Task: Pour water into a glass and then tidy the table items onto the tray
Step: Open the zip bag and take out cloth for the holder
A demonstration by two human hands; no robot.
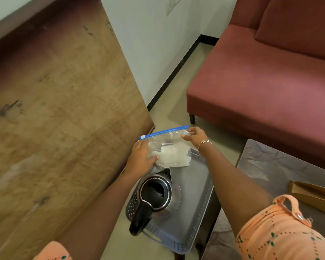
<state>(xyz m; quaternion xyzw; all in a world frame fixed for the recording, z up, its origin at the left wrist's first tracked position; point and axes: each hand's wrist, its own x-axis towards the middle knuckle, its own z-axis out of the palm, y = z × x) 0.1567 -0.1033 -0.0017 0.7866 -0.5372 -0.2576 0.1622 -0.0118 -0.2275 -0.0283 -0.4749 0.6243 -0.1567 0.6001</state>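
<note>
Evidently the tidying part is in hand, as seen from the head camera: both hands hold a clear zip-top bag (167, 147) over the far end of the grey perforated tray (193, 209). The left hand (143, 156) is closed on the bag's left side, thumb across the front of the plastic. The right hand (195, 135) pinches the upper right corner just under the blue zip strip (163, 132), whose white slider sits at the left end. Inside lies something white and crumpled (paper or cloth, I cannot tell which). Whether the bag's lower edge touches the tray is hidden by the bag itself.

On the near half of the tray stands a steel electric kettle (156, 196), lid open, its black handle (140, 220) pointing toward the person. No glass is in sight.

I judge the bag to be light, limp and rather slick; it will sag and fold if gripped by one corner, so the zip strip, its stiffest part, is the sound place to take hold. It should go flat on the bare tray floor beyond the kettle's spout.
</note>
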